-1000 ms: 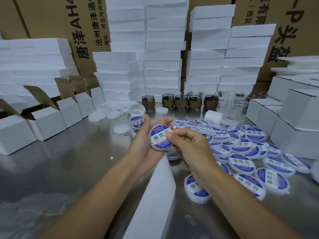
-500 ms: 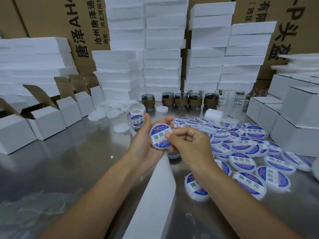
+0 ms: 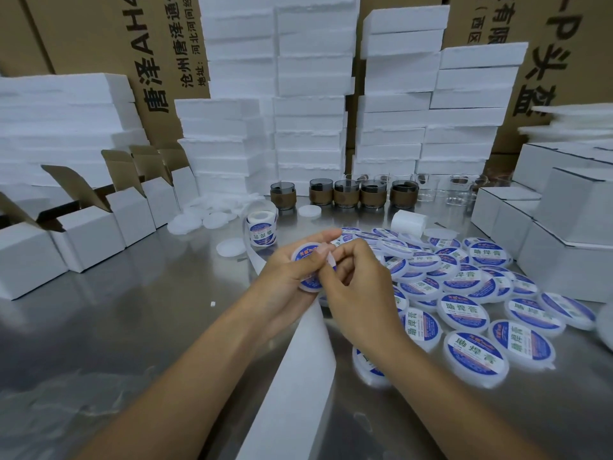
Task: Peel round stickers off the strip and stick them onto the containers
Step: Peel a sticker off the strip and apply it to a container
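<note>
Left hand: holds container, thumb across its sticker.
Right hand: fingers curled at the container's right rim; grip cannot tell.
Container: between both hands, above table.
Strip: passes under the hands.

Steel table with labelled containers, sticker roll, white boxes, jars.

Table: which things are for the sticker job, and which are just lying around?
For the job: held container, sticker roll, white backing strip, stickered containers.
Just lying about: brown-banded glasses, white boxes, foam slabs.
</note>
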Motion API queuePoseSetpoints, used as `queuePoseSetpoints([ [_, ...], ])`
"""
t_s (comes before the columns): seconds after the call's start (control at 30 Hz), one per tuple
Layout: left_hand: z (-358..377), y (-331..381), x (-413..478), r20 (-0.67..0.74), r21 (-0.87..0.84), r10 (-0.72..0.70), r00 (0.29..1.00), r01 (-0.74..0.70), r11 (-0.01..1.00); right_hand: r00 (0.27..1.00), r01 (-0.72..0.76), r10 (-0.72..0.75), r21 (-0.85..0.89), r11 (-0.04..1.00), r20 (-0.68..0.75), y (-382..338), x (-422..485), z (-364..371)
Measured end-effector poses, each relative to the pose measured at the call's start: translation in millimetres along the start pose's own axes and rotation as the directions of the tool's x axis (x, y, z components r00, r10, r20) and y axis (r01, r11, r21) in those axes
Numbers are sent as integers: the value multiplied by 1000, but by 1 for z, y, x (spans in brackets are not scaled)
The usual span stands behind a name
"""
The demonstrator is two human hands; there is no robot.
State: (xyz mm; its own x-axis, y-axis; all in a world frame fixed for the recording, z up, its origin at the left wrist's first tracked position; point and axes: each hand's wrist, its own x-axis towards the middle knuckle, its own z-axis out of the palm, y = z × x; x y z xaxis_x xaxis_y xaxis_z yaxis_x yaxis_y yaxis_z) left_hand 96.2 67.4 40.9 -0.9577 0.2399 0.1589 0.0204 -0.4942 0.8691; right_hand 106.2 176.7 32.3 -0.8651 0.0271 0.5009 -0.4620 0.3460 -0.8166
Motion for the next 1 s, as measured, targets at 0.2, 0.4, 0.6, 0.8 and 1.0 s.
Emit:
queuePoseSetpoints([
  [0.2, -3, 1, 2, -22, -14, 24, 999, -24, 1000, 997, -53, 59, -117, 992, 49, 2, 1, -3],
  [0.4, -5, -1, 4, 17, -61, -4, 1000, 5, 998, 949, -290, 231, 310, 905, 214, -4, 9, -13],
  [0.6, -6, -3, 6, -91, 134, 34, 995, -21, 991, 965, -264, 251, 319, 910, 82, -2, 11, -12],
  [0.8, -7, -6, 5, -108, 272, 78, 991, -47, 961, 963, -244, 268, 314, 918, -35, 0, 12, -12],
  [1.0, -8, -6, 3, -62, 403, 92, 994, -59, 913, 964, -232, 258, 271, 934, -62, 0, 14, -15],
])
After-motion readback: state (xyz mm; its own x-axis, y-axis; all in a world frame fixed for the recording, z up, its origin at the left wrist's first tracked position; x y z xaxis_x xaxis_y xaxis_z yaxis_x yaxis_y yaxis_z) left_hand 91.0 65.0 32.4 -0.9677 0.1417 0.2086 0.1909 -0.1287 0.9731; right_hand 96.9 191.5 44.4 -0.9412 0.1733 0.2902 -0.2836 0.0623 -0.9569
